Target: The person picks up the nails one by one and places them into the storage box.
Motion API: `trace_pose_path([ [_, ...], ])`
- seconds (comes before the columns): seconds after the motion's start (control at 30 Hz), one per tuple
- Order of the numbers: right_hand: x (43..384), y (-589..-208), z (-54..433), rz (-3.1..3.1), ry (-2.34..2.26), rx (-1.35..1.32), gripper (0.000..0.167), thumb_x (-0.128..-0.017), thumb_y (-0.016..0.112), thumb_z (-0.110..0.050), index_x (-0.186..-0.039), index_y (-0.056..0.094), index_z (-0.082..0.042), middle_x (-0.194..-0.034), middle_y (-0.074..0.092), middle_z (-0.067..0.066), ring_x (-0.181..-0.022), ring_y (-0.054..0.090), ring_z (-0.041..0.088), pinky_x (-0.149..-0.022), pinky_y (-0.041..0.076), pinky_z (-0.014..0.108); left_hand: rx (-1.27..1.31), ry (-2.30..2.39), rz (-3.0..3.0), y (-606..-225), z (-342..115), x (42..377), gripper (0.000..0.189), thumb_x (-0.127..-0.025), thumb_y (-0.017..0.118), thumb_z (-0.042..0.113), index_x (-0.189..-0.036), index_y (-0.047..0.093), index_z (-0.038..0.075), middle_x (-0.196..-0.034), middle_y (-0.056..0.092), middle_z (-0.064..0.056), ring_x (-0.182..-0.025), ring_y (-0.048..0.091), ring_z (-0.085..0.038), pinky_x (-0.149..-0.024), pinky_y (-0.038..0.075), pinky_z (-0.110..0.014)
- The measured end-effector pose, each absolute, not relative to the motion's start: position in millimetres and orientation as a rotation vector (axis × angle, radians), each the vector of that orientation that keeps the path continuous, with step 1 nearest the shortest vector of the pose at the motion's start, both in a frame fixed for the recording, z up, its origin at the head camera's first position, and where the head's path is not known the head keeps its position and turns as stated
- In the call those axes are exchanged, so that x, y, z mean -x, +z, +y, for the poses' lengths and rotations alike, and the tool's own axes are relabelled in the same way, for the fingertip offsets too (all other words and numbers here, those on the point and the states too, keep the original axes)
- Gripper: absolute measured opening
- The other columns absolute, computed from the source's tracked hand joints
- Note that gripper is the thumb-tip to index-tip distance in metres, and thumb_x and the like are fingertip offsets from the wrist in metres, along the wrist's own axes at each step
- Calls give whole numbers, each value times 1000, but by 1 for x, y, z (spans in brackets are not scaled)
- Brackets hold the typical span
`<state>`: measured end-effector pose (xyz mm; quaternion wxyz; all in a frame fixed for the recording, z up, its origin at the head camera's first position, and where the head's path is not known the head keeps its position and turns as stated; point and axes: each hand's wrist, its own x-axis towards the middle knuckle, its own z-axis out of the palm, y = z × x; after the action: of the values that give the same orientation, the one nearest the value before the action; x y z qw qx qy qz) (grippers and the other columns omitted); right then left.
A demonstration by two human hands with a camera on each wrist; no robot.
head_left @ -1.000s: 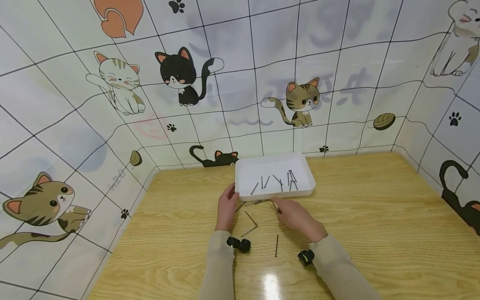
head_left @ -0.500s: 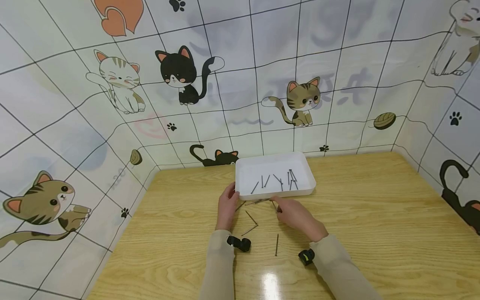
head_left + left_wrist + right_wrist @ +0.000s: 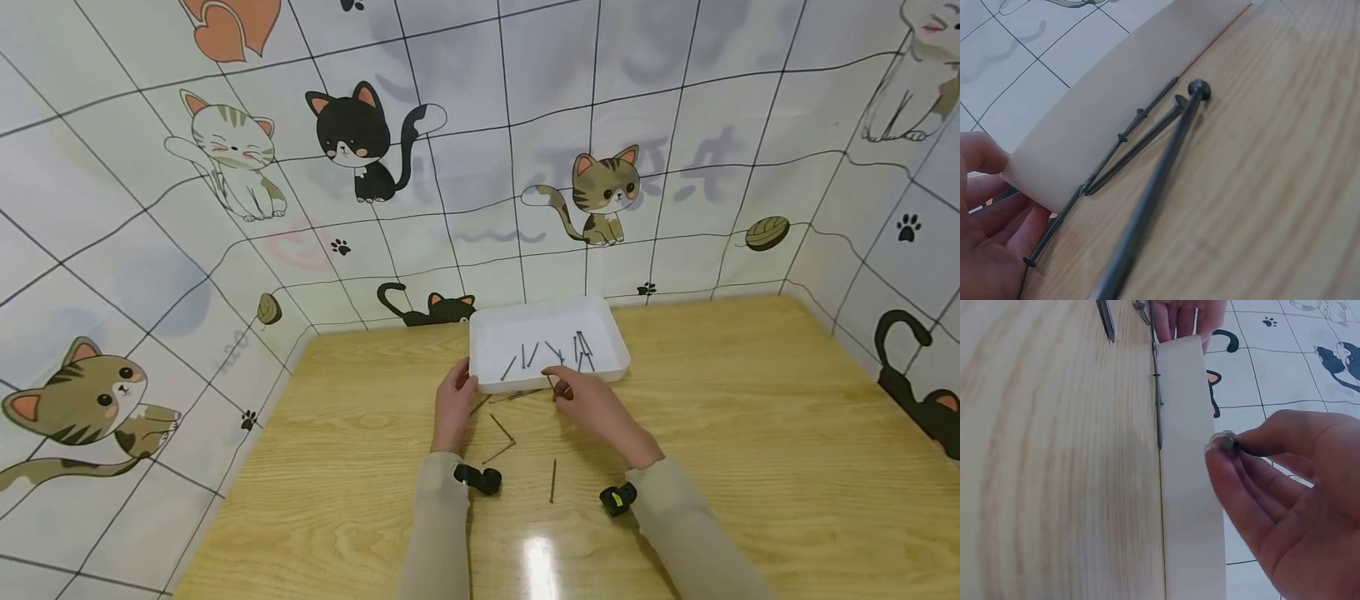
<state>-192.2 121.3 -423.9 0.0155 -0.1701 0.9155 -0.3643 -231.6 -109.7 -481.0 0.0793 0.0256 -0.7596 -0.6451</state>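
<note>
A shallow white tray [image 3: 517,321] holds several dark nails [image 3: 509,368] scattered on its floor. My left hand [image 3: 453,407] grips the tray's near left corner, thumb and fingers to either side of the wall in the left wrist view. Between thumb and index finger, my right hand [image 3: 600,410] pinches a nail [image 3: 1227,443], seen end-on in the right wrist view. That hand is over the tray's front edge, its fingertips overlapping the rim in the head view. Along the foot of the tray's front wall lie more nails [image 3: 1110,156], one close beside my left palm.
On the wooden table [image 3: 720,400], two nails [image 3: 502,427] form a V in front of the tray. A single nail [image 3: 552,481] lies nearer, between my forearms. Behind the tray stands a wall covering [image 3: 480,183] printed with cats.
My right hand has lifted the pinched nail from in front of the tray up to its front rim. My left hand stays at the corner. The head view has tipped slightly.
</note>
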Motion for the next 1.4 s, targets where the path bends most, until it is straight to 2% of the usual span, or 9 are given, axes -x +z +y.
trace_pose_path([
  [0.1, 196, -424, 124, 2849, -1225, 508, 43, -85, 54, -9, -128, 48, -13, -91, 60, 2, -72, 56, 12, -53, 43, 26, -74, -1943, -2270, -481, -111, 231, 42, -90, 49, 16, -132, 45, 11, -130, 47, -7, -117, 43, -23, -96, 32, -40],
  [0.3, 208, -424, 129, 2868, -1374, 448, 44, -87, 53, -11, -130, 45, -15, -94, 59, 3, -82, 58, 17, -63, 47, 31, -73, -1927, -2261, -482, -112, 231, 42, -89, 50, 15, -131, 46, 10, -129, 48, -6, -116, 44, -23, -95, 34, -39],
  [0.53, 232, -422, 134, 2835, -1526, 367, 47, -87, 54, -12, -133, 42, -15, -95, 60, 5, -75, 60, 18, -64, 49, 34, -43, -1952, -2272, -460, -106, 223, 43, -89, 49, 12, -131, 44, 4, -130, 46, -15, -116, 43, -27, -94, 35, -41],
  [0.63, 245, -422, 132, 2785, -1590, 318, 46, -88, 54, -12, -132, 42, -15, -96, 60, 7, -75, 61, 19, -65, 49, 35, -59, -1978, -2274, -448, -106, 217, 43, -90, 48, 14, -132, 42, 4, -132, 44, -14, -119, 41, -27, -96, 32, -40],
  [0.77, 261, -423, 128, 2746, -1661, 248, 46, -88, 53, -12, -133, 41, -14, -99, 59, 10, -78, 62, 22, -65, 49, 35, -62, -1989, -2262, -451, -108, 219, 44, -90, 49, 15, -132, 42, 4, -132, 44, -14, -119, 41, -27, -97, 32, -41],
  [1.07, 285, -425, 126, 2755, -1761, 125, 52, -89, 51, -13, -137, 33, -13, -99, 56, 10, -81, 61, 25, -67, 50, 35, -77, -1955, -2272, -477, -110, 234, 42, -90, 48, 16, -132, 45, 12, -130, 47, -6, -116, 44, -20, -96, 33, -39],
  [1.4, 300, -442, 125, 2802, -1612, 44, 58, -88, 52, -13, -140, 28, -11, -99, 59, 10, -80, 58, 23, -64, 45, 34, -115, -1917, -2288, -479, -109, 235, 42, -89, 50, 19, -131, 47, 15, -128, 49, -2, -112, 46, -16, -94, 34, -37],
])
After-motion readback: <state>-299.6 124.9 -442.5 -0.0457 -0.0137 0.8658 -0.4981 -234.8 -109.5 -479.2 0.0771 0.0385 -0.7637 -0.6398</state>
